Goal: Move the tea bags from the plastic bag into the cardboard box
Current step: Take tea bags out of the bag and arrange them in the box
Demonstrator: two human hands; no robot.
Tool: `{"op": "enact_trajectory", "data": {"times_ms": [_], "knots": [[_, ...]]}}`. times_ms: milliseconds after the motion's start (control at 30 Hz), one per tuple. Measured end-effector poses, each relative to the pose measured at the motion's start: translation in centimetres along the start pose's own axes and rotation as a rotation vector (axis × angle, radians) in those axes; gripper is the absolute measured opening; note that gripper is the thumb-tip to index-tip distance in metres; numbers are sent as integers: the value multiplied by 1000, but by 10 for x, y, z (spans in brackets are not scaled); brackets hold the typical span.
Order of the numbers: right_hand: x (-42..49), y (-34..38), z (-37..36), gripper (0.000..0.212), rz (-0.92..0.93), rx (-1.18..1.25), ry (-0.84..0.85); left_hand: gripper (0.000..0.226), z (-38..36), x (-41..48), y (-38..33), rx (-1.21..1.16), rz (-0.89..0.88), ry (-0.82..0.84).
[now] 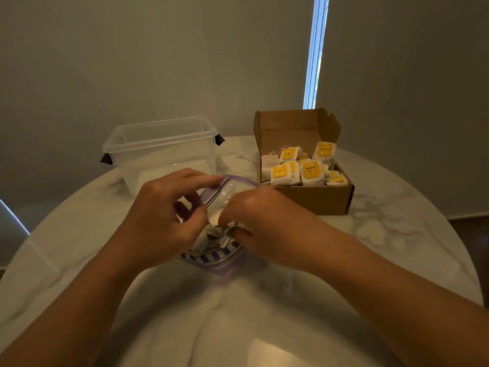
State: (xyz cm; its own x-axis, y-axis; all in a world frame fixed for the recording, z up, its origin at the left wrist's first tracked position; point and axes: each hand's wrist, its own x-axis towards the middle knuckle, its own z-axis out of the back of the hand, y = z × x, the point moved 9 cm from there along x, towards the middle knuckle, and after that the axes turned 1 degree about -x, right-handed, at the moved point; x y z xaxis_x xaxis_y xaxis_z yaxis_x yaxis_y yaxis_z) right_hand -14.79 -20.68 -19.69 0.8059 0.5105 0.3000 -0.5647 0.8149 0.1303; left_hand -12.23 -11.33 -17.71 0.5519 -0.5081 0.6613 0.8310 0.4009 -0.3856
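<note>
Tea bags (211, 235), white and crumpled, lie in a heap inside the one plastic bag (225, 263), which sits at the middle of the table just in front of you. I make out four or five of them, though they overlap too much for a firm count.

Your left hand (164, 215) grips the left side of the bag's purple zip rim, thumb below and fingers curled over the top, holding the mouth wide. Your right hand (256, 210) reaches into that mouth from the right. Its fingers are bent down and pinch at the top of the heap, where a bit of string shows.

To the far right of the bag stands the single cardboard box (317, 200), its lid flap upright at the back. It holds a second pile of packed sachets (311, 173) with yellow tags, eight tags at least, standing and leaning against each other.

To the far left sits one clear plastic tub (158, 144), lidless, with two dark clips at its ends. Everything rests on a round white marble table (383, 221). Behind the box a bright strip of window (316, 49) runs up between two drawn blinds.
</note>
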Motion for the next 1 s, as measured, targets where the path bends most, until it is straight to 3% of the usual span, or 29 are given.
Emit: {"op": "enact_trajectory", "data": {"times_ms": [200, 533, 733, 900, 1000], "knots": [[31, -3, -37, 27, -25, -348, 196, 45, 3, -1, 0, -15, -6, -22], [32, 4, -35, 23, 41, -392, -29, 46, 4, -1, 3, -22, -4, -31], [17, 3, -23, 26, 45, -278, -127, 44, 5, -1, 3, -11, -2, -35], [-5, -20, 14, 19, -150, 107, -259, 43, 6, -1, 5, -1, 1, -44], [-13, -39, 23, 17, -263, 435, -238, 43, 5, -1, 6, -4, 19, -49]]}}
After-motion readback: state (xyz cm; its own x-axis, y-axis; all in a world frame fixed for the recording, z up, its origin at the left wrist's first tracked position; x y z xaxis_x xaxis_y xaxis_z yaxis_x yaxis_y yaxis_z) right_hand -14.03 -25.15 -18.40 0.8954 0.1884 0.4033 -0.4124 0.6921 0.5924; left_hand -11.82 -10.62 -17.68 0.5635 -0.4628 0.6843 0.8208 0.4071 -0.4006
